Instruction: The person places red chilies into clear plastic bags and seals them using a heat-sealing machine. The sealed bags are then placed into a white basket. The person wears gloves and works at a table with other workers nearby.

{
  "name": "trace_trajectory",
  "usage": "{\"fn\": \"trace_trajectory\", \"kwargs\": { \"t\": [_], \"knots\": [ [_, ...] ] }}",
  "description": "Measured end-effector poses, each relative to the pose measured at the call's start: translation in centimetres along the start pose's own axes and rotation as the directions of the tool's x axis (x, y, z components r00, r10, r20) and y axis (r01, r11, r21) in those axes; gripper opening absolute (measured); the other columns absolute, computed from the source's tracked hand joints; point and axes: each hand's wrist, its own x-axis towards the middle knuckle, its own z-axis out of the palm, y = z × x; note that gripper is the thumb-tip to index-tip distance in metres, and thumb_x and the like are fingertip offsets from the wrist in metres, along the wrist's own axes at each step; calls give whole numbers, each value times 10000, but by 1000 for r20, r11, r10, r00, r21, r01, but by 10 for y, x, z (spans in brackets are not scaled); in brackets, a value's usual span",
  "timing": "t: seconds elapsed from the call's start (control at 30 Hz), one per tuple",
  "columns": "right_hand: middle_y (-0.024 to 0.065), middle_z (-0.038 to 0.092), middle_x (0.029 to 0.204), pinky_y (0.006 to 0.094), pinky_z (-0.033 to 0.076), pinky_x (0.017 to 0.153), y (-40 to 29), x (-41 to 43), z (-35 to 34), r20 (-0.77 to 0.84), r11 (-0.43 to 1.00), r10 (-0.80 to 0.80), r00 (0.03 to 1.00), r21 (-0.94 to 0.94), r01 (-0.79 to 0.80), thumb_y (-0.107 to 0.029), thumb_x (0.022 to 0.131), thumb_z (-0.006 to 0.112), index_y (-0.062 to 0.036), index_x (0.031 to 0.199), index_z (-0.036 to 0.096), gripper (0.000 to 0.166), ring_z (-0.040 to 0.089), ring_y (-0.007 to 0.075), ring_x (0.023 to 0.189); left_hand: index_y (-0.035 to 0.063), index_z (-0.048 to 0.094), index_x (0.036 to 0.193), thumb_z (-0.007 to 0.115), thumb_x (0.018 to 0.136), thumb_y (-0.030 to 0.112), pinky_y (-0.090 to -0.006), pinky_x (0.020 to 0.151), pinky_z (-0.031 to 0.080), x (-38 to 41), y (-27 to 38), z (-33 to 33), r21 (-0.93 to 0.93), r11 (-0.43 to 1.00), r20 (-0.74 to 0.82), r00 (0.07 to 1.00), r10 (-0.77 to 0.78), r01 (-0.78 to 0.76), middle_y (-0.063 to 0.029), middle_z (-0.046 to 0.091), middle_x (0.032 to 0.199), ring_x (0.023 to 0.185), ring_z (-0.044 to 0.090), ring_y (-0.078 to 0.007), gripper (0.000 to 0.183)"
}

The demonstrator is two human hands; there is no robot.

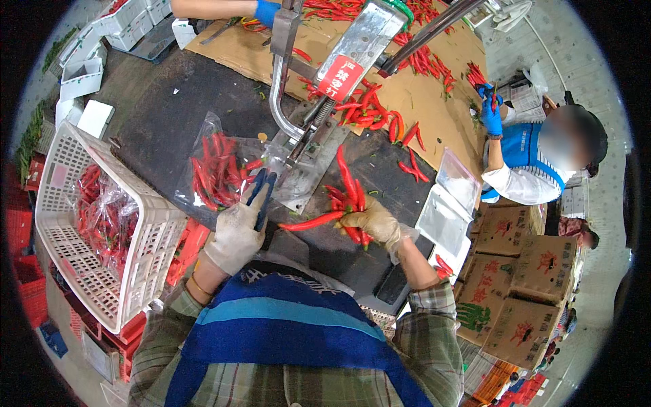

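Observation:
My left hand [241, 224], in a pale glove with dark blue fingers, reaches to the gathered neck of a clear plastic bag of red chili peppers [218, 170]; whether its fingers grip the film is unclear. The bag lies on the dark table mat, its neck beside the metal bag-sealing machine [310, 137]. Lower right of that machine, my right hand [374, 222] in a thin tan glove holds a bunch of red chili peppers [351, 191], one long pepper pointing left. Loose red chilies [366, 112] lie behind the machine on cardboard.
A white plastic crate [147, 239] with bagged chilies stands tilted at left. Clear plastic bags [442, 213] lie at the table's right edge, near stacked cardboard boxes [508, 285]. A co-worker [529, 152] in blue gloves holds chilies at right; another's blue-gloved hand [267, 12] is at the top.

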Motion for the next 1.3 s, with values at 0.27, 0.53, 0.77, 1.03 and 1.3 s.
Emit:
{"fn": "trace_trajectory", "kwargs": {
  "t": [0.27, 0.53, 0.77, 1.03, 1.3],
  "knots": [
    [72, 665, 905, 291, 527, 651, -17, 44, 91, 44, 898, -150, 988, 425, 117, -69, 859, 622, -43, 1211, 581, 355, 632, 142, 729, 0, 408, 1410, 654, 805, 64, -425, 788, 545, -2, -7, 14, 26, 996, -190, 977, 93, -90, -261, 509, 1329, 969, 646, -378, 657],
    [8, 650, 990, 334, 488, 701, 22, 122, 159, -402, 752, -409, 819, 360, 552, -16, 915, 547, -42, 1119, 626, 220, 606, 169, 793, 21, 417, 1419, 675, 815, 75, -438, 742, 553, 4, -1, -2, -74, 997, -281, 960, -6, -15, -262, 556, 1276, 892, 673, -376, 659],
    [107, 643, 920, 383, 500, 781, 80, 177, 110, 73, 575, -704, 706, -526, 627, 26, 834, 577, -14, 1144, 536, 315, 620, 251, 863, 4, 447, 1395, 658, 787, 49, -431, 773, 541, 6, 7, -11, -44, 994, -272, 958, 88, -104, -246, 558, 1291, 918, 669, -359, 644],
    [77, 668, 1092, 336, 507, 856, -53, 104, 139, 30, 764, -230, 973, 625, 161, -58, 870, 641, -12, 1261, 555, 402, 630, 187, 975, -8, 412, 1415, 625, 761, 7, -413, 764, 531, -12, 1, -17, 16, 995, -210, 973, 97, -96, -248, 531, 1328, 869, 668, -340, 688],
    [72, 639, 1187, 331, 520, 887, -26, 167, 165, -24, 712, -305, 952, 659, 245, -273, 982, 538, -77, 1315, 543, 387, 632, 174, 1005, 2, 413, 1411, 665, 757, 35, -417, 779, 533, -17, 3, -11, -75, 996, -230, 973, 32, -50, -256, 540, 1305, 935, 656, -377, 701]
  ]
}}
